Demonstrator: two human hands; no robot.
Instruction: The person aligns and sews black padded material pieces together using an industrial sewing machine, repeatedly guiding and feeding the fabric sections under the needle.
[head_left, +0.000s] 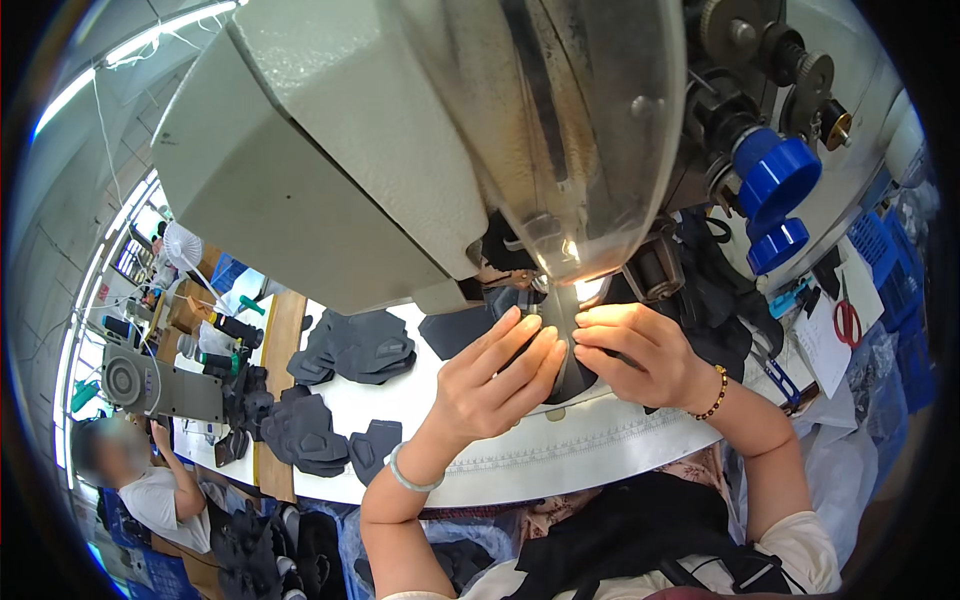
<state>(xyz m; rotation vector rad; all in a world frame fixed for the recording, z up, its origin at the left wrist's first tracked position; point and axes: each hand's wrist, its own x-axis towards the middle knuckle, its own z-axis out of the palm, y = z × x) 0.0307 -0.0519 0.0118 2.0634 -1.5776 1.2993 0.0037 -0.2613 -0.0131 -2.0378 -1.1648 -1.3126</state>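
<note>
Under the lit needle area of a large grey sewing machine point(340, 170) is a dark grey fabric piece point(572, 382), standing partly on edge between my hands. My left hand point(500, 378) grips its left side, fingers bent and pressed together at the tips. From the right, my right hand point(645, 355) pinches the same piece between thumb and fingers. Both sets of fingertips are close to the lamp's bright spot. The needle and the seam are hidden by the machine's clear shield point(590, 150) and by glare.
Stacks of dark cut pieces point(365, 345) lie left on the white table point(480, 465). To the right are dark fabric point(715, 300), blue-handled snips point(780, 378), red-handled scissors point(847, 322) and blue crates point(880, 250). Another person point(165, 490) sits at a machine at far left.
</note>
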